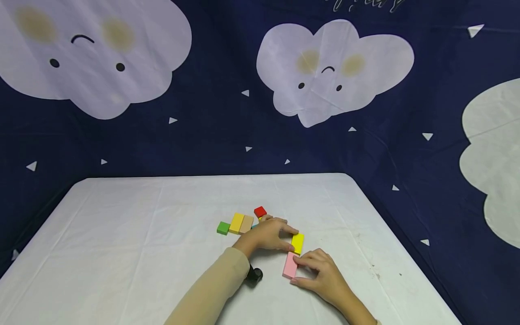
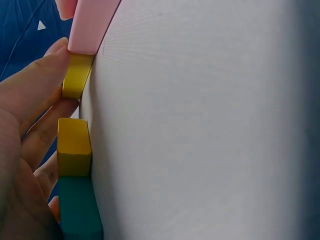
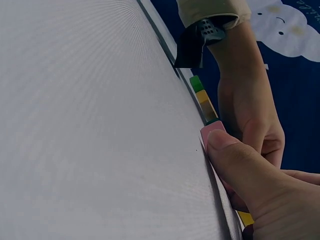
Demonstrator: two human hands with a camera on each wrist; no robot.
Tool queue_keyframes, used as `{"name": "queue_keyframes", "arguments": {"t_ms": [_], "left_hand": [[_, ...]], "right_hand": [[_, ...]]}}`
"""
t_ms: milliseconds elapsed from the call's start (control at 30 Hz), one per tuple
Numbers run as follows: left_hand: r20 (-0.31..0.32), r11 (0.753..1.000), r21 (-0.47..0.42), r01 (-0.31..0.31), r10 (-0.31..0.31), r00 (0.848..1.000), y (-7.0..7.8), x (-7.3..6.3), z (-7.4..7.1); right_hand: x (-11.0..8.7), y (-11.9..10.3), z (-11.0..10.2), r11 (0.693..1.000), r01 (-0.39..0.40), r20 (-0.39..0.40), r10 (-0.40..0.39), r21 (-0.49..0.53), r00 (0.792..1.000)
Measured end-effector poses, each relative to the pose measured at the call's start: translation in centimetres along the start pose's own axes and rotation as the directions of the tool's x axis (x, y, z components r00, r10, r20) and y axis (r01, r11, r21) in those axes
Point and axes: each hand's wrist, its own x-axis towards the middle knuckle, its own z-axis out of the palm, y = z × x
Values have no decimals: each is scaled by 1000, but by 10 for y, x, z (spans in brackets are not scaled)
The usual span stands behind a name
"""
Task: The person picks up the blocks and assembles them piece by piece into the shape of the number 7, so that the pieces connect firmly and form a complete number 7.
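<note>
With thumb and fingers, my left hand point(image 1: 269, 234) pinches a yellow block point(image 1: 298, 243) lying on the white table. The left wrist view shows that yellow block point(image 2: 77, 77) with its end against a pink block point(image 2: 92, 27). My right hand point(image 1: 325, 276) grips the pink block point(image 1: 290, 265), thumb on its near side and a finger on its far side. In the right wrist view, the thumb covers part of the pink block point(image 3: 210, 129). Beneath the left palm stand an orange-yellow block point(image 2: 74, 147) and a teal block point(image 2: 80, 207), both mostly hidden in the head view.
Left of my left hand, a green block point(image 1: 223, 228), a yellow-orange block point(image 1: 236, 223) and a tan block point(image 1: 246, 224) sit in a row. A red block point(image 1: 260, 211) lies behind that hand. A dark cloud-patterned cloth point(image 1: 219, 135) hangs beyond the table point(image 1: 122, 253).
</note>
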Motion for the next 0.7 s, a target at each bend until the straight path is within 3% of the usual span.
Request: {"name": "queue_keyframes", "arguments": {"t_ms": [700], "left_hand": [[25, 999, 3, -35, 35, 999, -3, -1, 0]], "right_hand": [[-1, 0, 1, 1000, -20, -16, 20, -24, 1000]]}}
